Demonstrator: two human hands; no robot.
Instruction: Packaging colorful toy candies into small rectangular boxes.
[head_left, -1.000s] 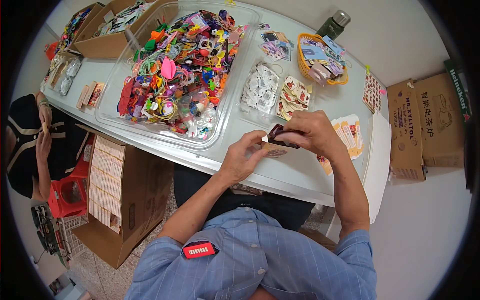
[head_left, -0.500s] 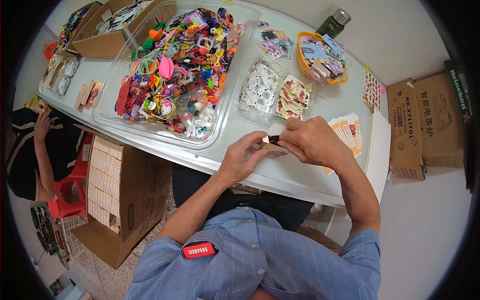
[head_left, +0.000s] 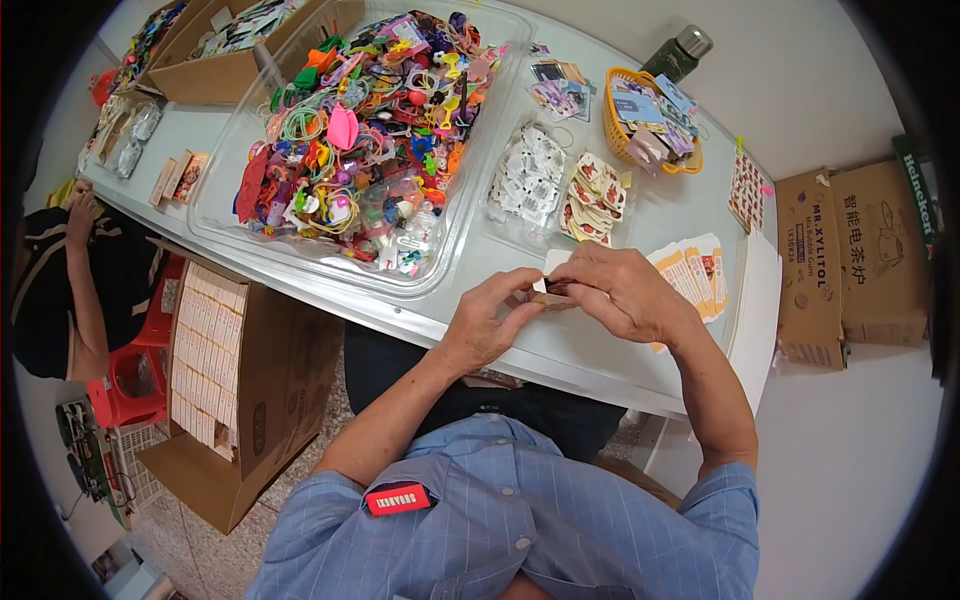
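Note:
My left hand (head_left: 483, 322) pinches a small cardboard box (head_left: 550, 300) between thumb and fingers, above the near edge of the table. The box's white flap (head_left: 557, 260) stands up at its open end. At that opening, my right hand (head_left: 630, 290) is closed, its fingertips at the box mouth. A dark bit shows between the fingertips, too hidden to make out. Beyond my hands, a clear tray holds small white packets (head_left: 527, 172) and red-and-cream printed pieces (head_left: 592, 198). Orange-and-white cards (head_left: 690, 270) lie fanned beside my right hand.
A large clear bin (head_left: 400, 288) full of colourful trinkets stands to the left. Farther back are loose cards (head_left: 562, 90), a yellow basket (head_left: 612, 130) and a green flask (head_left: 678, 55). A carton of packed boxes (head_left: 205, 350) stands below the table; another person (head_left: 85, 290) sits at left.
My right fingers have moved lower and closer to the box mouth, and less of the dark piece shows. The left hand keeps its hold. The view has shifted slightly.

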